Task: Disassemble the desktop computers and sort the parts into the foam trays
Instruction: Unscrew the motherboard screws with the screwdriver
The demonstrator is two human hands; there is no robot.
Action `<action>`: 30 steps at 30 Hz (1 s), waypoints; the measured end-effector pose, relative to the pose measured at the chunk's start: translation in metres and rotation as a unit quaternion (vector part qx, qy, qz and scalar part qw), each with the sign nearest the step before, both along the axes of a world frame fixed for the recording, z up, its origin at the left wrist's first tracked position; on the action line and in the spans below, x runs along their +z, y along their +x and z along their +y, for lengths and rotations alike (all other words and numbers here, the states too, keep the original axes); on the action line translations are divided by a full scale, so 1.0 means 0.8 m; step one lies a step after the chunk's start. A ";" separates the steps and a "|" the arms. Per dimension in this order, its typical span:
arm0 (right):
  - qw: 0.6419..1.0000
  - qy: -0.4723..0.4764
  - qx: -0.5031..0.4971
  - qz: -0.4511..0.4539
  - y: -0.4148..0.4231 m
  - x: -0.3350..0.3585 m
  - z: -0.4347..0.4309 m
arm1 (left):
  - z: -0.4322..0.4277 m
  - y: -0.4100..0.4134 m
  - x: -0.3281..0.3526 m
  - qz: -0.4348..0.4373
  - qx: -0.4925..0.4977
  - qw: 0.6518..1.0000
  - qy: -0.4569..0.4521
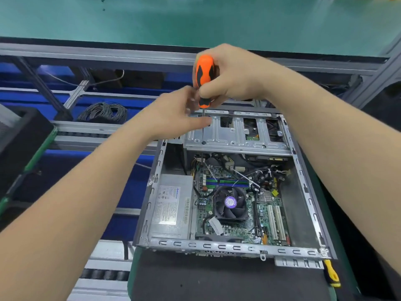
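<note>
Fingers of your right hand (230,77) wrap the handle of the orange screwdriver (205,77); your left hand (175,115), just lower, pinches the shaft under it. That shaft stands nearly upright, dropping past the left end of the drive cage (236,135) in the open desktop case (217,246) toward the far edge of the motherboard (263,210). Its screw is hidden; press straight down that axis.

We are seeing bright, even light casting soft shadows. Rails (86,53) are bowing at the edges; the left hand (180,111) is blurring slightly.
</note>
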State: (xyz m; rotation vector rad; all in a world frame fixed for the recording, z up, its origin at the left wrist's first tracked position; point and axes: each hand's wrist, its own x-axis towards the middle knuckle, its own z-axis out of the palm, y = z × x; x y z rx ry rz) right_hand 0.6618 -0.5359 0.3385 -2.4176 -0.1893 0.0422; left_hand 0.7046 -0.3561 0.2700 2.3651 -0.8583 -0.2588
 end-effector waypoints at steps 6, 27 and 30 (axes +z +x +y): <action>0.981 -0.189 -0.039 0.010 -0.009 0.024 0.006 | -0.026 -0.013 -0.036 0.086 -0.026 0.976 -0.198; 0.897 -0.414 0.150 0.053 0.027 0.064 0.033 | -0.023 -0.001 -0.038 0.226 -0.107 0.901 -0.355; 0.901 -0.412 0.119 0.062 0.021 0.067 0.039 | -0.030 -0.004 -0.030 0.211 -0.100 0.911 -0.341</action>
